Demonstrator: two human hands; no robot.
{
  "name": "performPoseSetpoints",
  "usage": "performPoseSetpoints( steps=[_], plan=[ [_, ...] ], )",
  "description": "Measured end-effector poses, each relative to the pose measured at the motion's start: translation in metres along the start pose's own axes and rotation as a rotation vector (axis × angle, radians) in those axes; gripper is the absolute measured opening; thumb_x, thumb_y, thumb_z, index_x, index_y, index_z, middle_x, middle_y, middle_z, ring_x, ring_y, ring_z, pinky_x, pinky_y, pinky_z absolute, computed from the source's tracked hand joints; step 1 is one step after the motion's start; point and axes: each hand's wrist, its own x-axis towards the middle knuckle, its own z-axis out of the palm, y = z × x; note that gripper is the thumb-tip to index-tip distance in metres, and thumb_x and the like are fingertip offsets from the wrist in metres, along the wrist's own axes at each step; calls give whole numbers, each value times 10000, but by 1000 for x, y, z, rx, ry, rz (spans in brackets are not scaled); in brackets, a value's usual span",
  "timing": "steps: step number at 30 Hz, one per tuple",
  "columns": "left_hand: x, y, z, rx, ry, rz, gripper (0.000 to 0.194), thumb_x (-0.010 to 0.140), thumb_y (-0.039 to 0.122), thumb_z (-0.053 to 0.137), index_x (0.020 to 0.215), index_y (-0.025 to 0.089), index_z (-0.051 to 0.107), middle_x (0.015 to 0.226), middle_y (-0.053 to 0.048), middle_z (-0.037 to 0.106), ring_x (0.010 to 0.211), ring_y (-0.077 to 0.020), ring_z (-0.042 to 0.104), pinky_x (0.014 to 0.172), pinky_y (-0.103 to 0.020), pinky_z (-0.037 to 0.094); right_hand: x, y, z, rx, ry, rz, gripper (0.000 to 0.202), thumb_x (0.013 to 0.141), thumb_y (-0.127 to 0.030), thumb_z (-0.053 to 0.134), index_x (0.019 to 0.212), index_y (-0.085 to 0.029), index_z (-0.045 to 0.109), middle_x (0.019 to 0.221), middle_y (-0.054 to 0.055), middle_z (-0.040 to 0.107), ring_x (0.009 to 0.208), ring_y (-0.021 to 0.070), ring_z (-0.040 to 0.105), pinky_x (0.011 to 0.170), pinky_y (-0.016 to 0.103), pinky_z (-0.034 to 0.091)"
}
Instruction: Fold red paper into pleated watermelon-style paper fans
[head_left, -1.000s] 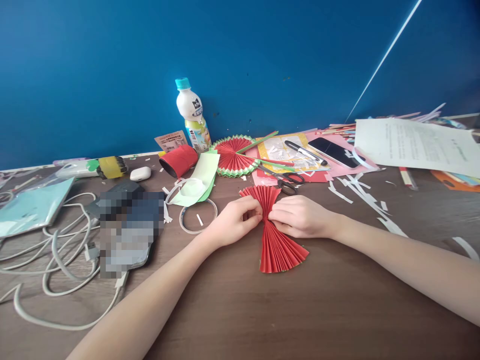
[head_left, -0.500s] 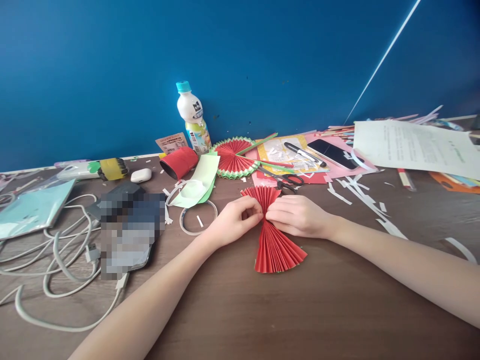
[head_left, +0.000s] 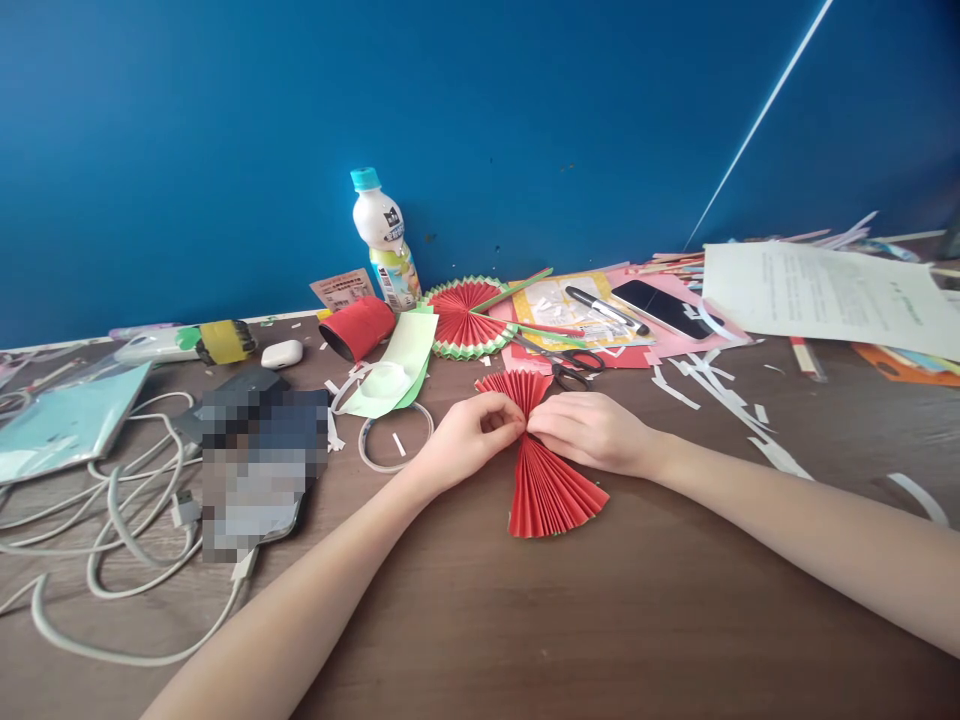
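Note:
A red pleated paper [head_left: 555, 490] lies near the middle of the table, narrow at its waist and fanned out towards the front and the back. My left hand [head_left: 480, 435] pinches the waist from the left with thumb and fingers. From the right, my right hand [head_left: 589, 428] grips the same narrow part, its fingers pressed together. Both sets of fingertips nearly meet and hide the centre of the folds. Behind them, black scissors [head_left: 574, 365] lie close to the paper's back edge, near a round red and green pleated rosette [head_left: 469, 315].
A bottle [head_left: 386, 240] stands by the blue wall. Left of my hands are a tape ring [head_left: 396, 438], a red roll [head_left: 358, 328], green paper [head_left: 397, 365] and white cables [head_left: 112, 500]. A phone [head_left: 667, 308], a marker [head_left: 607, 310] and paper strips [head_left: 727, 400] lie on the right.
The lower fan of the red paper has shifted slightly up and left. Both hands keep hold of the waist, almost unmoved.

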Motion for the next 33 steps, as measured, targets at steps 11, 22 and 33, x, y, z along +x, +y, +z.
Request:
performPoseSetpoints(
  steps=[11, 22, 33],
  plan=[
    [0, 0, -1, -34, -48, 2, 85, 748, 173, 501, 771, 147, 579, 698, 18, 554, 611, -80, 467, 599, -210, 400, 2, -2, 0, 42, 38, 22, 167, 873, -137, 397, 792, -146, 543, 717, 62, 640, 646, 134, 572, 589, 255, 474],
    [-1, 2, 2, 13, -36, -1, 42, 725, 183, 540, 755, 154, 541, 671, 34, 515, 583, -72, 438, 548, -198, 374, 2, -2, 0, 59, 37, 21, 139, 861, -132, 413, 787, -146, 530, 710, 64, 627, 648, 138, 555, 602, 252, 458],
    [-1, 4, 2, 57, -16, 5, 75, 766, 196, 496, 743, 157, 556, 705, 18, 562, 624, -90, 472, 591, -205, 388, 0, -4, -6, 252, -112, 279, 148, 805, -256, 493, 687, -169, 514, 537, -22, 489, 528, 102, 440, 523, 230, 341]
  ],
)
